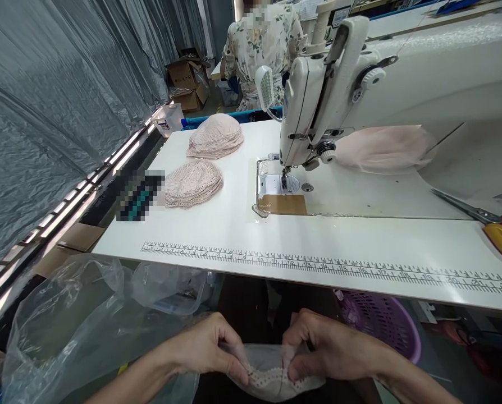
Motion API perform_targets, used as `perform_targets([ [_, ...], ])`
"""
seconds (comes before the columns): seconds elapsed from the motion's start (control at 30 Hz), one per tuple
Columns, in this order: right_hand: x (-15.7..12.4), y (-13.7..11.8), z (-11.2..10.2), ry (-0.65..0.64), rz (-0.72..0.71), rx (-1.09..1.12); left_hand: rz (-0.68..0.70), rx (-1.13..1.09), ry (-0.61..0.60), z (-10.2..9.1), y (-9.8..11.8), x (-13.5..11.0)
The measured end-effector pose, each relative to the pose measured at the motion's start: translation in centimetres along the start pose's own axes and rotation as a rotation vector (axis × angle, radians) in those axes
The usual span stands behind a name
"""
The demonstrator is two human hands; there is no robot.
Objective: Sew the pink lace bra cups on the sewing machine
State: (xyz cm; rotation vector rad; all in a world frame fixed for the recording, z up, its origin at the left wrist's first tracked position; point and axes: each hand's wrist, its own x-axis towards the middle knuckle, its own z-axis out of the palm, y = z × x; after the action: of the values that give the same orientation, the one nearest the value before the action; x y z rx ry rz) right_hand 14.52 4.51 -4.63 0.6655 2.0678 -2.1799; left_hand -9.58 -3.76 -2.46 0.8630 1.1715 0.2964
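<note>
Low over my lap, in front of the table edge, my left hand (221, 350) and my right hand (314, 348) pinch a pale fabric piece with a scalloped lace edge (272, 381). Both hands are closed on its lace border, a short way apart. Beyond them stands a white sewing machine (305, 112), its presser foot (284, 178) above the metal needle plate. Two stacks of pale pink lace-edged pieces, a nearer stack (194, 184) and a farther stack (215, 136), lie left of the machine. Sheer pink fabric (383, 147) rests under the machine arm.
A printed ruler (318, 262) runs along the table's front edge. Scissors (482, 214) with red and yellow handles lie at right. Below are a clear plastic bag (78, 325) and a purple basket (388, 322). Another person (261, 50) sits beyond the table, near cardboard boxes (187, 81).
</note>
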Motion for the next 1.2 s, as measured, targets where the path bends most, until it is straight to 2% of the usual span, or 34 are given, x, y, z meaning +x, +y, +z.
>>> perform_targets([
  [0.3, 0.0, 0.4, 0.1, 0.043, -0.048, -0.002, 0.013, 0.011, 0.035, 0.6, 0.4, 0.6],
  [0.57, -0.1, 0.3, -0.4, 0.004, -0.08, 0.068, 0.034, 0.008, 0.015, 1.0, 0.7, 0.4],
  [0.8, 0.5, -0.3, 0.6, 0.056, -0.108, 0.01, 0.019, 0.007, 0.025, 1.3, 1.2, 0.4],
  [1.0, 0.9, 0.0, 0.4, 0.065, -0.099, 0.006, 0.034, 0.137, 0.05, 1.0, 1.4, 0.1],
  [1.2, 1.0, -0.2, 0.6, 0.025, -0.083, 0.055, 0.027, 0.171, 0.036, 0.9, 1.4, 0.4],
])
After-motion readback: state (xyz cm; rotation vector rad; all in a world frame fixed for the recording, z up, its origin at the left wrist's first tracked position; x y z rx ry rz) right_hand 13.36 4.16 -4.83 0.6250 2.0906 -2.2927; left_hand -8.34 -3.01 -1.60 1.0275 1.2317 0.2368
